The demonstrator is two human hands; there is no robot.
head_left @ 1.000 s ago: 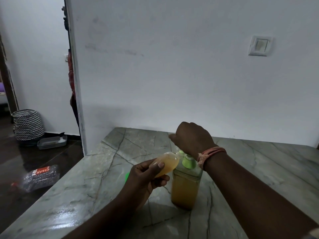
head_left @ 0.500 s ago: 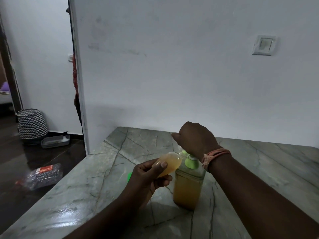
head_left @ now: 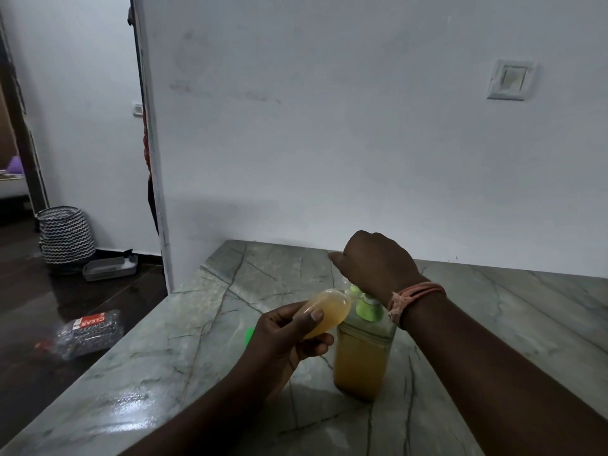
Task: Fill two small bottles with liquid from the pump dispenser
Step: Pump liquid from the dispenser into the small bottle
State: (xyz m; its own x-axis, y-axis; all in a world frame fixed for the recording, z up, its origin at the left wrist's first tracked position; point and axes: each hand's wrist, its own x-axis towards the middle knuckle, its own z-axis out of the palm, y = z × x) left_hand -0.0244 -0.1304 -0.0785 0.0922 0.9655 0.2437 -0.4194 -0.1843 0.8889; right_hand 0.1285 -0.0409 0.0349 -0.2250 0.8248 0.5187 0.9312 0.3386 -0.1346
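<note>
The left hand pinches a small bottle, light and probably slick, round its belly. The right hand curls over the pump dispenser mid-counter; its grip is hidden.

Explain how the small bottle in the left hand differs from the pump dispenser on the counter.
The small bottle is rounded and tilted; the pump dispenser is larger, straight-sided and upright. The left hand holds the bottle in the air, while the dispenser stands on the counter under the right hand. Both hold amber liquid.

Left hand raised, fingers curled in a pinch; right hand knuckles-up, fingers curled under.
</note>
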